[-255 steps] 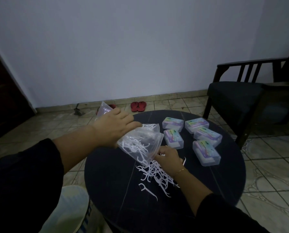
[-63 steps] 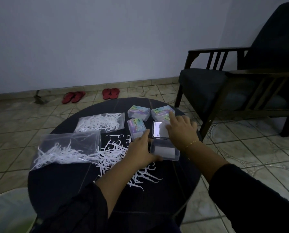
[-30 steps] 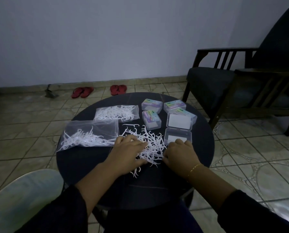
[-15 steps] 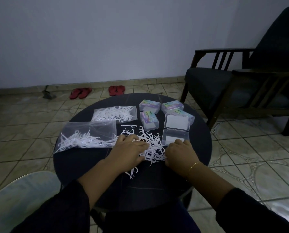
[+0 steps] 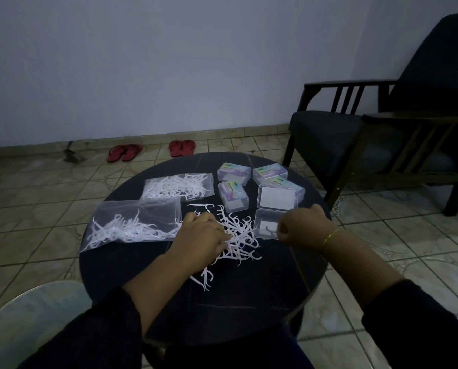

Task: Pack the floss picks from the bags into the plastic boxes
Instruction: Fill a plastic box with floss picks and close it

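Note:
A loose heap of white floss picks (image 5: 240,237) lies mid-table. My left hand (image 5: 200,241) rests palm-down on its left side, fingers curled into the picks. My right hand (image 5: 301,227) is closed, pinching a floss pick (image 5: 270,230) over the open clear plastic box (image 5: 265,222), whose lid (image 5: 277,200) lies flipped back. Three shut boxes with colourful labels (image 5: 233,199) (image 5: 233,173) (image 5: 269,173) stand behind. Two clear bags hold more picks: the near one (image 5: 132,225) and the far one (image 5: 178,186).
The round dark table (image 5: 249,296) stands on a tiled floor. A dark wooden armchair (image 5: 377,145) is close on the right. A pale round seat (image 5: 28,323) is at the lower left. Red sandals (image 5: 153,151) lie by the wall.
My right hand has left the heap and lifted over the open box with a pick pinched in it. My left hand stays on the heap.

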